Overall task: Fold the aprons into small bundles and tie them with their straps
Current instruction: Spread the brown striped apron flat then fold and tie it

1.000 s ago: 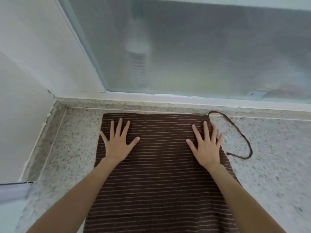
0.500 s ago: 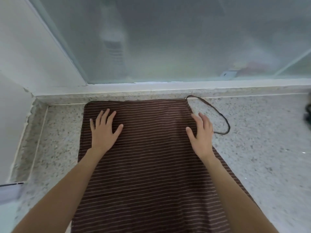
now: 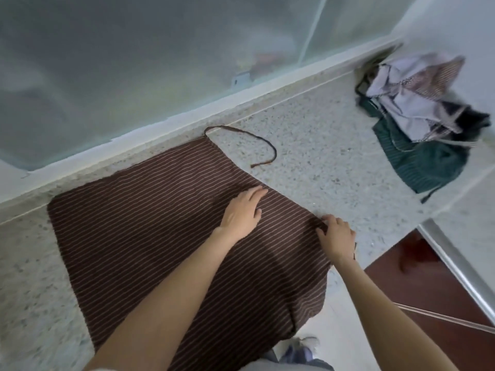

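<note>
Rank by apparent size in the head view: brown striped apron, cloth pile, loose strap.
1. brown striped apron, largest by far.
2. cloth pile, farther from the camera, so likely understated.
3. loose strap, thinnest.

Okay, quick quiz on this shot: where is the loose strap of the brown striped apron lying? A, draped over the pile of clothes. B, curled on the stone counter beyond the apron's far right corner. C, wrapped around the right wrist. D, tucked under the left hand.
B: the strap loops over the bare speckled counter off the brown apron's far corner, away from both hands and the clothes pile.
</note>
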`<state>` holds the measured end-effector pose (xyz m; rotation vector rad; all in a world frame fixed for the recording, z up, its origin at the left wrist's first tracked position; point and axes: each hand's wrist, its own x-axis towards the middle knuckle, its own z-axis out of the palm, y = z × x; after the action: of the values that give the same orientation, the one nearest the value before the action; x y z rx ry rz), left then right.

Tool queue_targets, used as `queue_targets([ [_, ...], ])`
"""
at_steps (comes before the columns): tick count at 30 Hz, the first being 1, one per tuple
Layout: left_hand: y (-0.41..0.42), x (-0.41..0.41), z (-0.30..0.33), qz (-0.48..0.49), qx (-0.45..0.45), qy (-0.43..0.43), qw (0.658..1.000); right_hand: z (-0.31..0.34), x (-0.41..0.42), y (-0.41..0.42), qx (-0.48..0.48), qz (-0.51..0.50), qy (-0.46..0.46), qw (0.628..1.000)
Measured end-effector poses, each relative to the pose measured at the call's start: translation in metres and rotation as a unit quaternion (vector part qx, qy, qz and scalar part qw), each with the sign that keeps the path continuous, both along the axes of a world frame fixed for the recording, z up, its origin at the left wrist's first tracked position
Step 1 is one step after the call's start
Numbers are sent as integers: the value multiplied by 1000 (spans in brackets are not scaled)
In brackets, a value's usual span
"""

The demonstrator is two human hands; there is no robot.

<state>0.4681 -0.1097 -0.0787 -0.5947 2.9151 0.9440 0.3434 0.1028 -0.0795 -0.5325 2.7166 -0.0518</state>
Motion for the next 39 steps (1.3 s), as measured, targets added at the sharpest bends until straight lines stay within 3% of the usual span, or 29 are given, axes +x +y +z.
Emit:
queue_targets([
  [4, 8, -37, -7, -134, -99, -64, 984, 15, 19, -2, -137, 68, 81, 985],
  [7, 0, -33, -12, -250, -157, 13, 955, 29, 44, 2, -195, 202, 133, 951],
  [9, -10, -16, -16, -301, -190, 113, 928, 30, 62, 6, -217, 252, 99, 938],
  [13, -31, 34, -18, -324, -172, 181, 913, 34, 80, 7, -277, 135, -28, 951],
  [16, -42, 69, -23, -311, -156, 129, 928, 31, 72, 0, -149, 105, -36, 983],
  [18, -41, 82, -23, -289, -128, 73, 946, 30, 67, -5, -50, 80, -102, 990],
  [21, -32, 79, -12, -227, -80, 34, 970, 26, 71, -13, -17, 40, -172, 984],
  [25, -20, 44, 3, -160, -104, -8, 982, 20, 82, -16, -77, 12, -172, 982],
  [29, -10, 14, 6, -195, -115, -129, 965, 21, 84, -19, -223, -26, -128, 966],
  [31, -9, 5, 7, -206, -78, -134, 966, 28, 77, -22, -289, -13, -100, 952],
  [34, -7, -7, 18, -168, -38, 19, 985, 47, 60, -26, -333, 36, -3, 942],
  [37, -5, -27, 34, -121, -68, 222, 965, 67, 37, -22, -380, 49, 126, 915],
  [39, -5, -43, 46, -71, -46, 293, 952, 80, 23, -19, -419, 10, 181, 890],
])
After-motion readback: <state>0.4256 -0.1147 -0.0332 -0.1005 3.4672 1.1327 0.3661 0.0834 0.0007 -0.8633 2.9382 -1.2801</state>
